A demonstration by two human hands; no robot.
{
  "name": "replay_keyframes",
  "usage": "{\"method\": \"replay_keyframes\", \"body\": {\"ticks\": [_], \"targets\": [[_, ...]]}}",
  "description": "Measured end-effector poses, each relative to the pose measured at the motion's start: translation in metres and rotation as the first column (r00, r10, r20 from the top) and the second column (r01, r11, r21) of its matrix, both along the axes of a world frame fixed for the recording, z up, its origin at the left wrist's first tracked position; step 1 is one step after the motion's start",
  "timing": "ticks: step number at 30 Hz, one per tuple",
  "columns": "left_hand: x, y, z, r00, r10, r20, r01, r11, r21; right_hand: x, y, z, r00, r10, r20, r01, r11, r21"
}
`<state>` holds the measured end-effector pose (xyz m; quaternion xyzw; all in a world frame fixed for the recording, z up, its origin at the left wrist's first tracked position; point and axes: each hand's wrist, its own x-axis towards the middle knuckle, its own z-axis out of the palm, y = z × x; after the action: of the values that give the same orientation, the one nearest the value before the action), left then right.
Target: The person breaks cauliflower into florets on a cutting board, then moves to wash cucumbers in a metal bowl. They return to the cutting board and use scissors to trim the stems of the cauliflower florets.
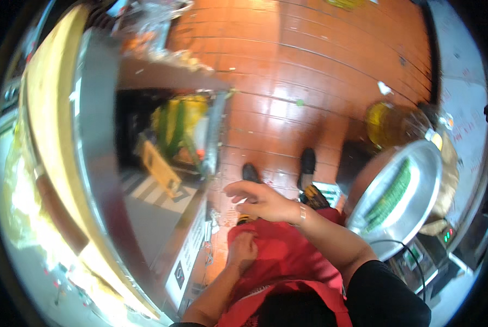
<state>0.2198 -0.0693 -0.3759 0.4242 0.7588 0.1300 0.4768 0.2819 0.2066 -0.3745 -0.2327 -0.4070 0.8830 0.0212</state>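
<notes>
My right hand [262,200] is raised in front of the red apron [284,249], its fingers apart and slightly bent, with nothing in them. Lower and to its left, my left hand [244,249] hangs close to the apron with curled fingers; whether it holds anything is hidden. To the right, a steel bowl [425,204] holds a long, bumpy green vegetable [391,196], possibly a bitter melon. A knife with a brown wooden handle [60,214] lies along the wooden board [66,135] at the far left, away from both hands.
Under the left counter, a shelf [145,220] holds yellow and green produce [178,122] and a wooden piece [160,167]. A large jug of yellow liquid [395,124] stands behind the bowl. Small scraps lie on the orange tiled floor [268,73]. A cable [417,261] crosses near the bowl.
</notes>
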Motion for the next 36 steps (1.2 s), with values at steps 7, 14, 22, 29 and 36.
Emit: {"method": "replay_keyframes", "body": {"ticks": [7, 14, 22, 29, 36], "targets": [[0.010, 0.026, 0.002, 0.995, -0.088, 0.052, 0.090, 0.995, -0.039, 0.295, 0.030, 0.085, 0.364, -0.905, 0.222, 0.282, 0.334, 0.899], [0.070, 0.122, 0.041, 0.803, 0.155, 0.576, -0.033, 0.976, -0.217, 0.466, -0.070, -0.018, -0.355, -0.589, 0.726, 0.023, 0.771, 0.637], [0.139, 0.191, 0.066, 0.719, 0.045, 0.694, 0.174, 0.954, -0.243, 0.453, -0.073, -0.090, -0.432, -0.602, 0.671, 0.026, 0.736, 0.677], [0.153, 0.171, 0.055, 0.799, -0.095, 0.594, 0.295, 0.922, -0.250, 0.461, -0.065, -0.093, -0.515, -0.579, 0.632, 0.016, 0.731, 0.682], [0.134, 0.169, 0.067, 0.784, -0.075, 0.616, 0.264, 0.939, -0.222, 0.478, -0.078, -0.065, -0.271, -0.689, 0.672, 0.328, 0.590, 0.738]]}}
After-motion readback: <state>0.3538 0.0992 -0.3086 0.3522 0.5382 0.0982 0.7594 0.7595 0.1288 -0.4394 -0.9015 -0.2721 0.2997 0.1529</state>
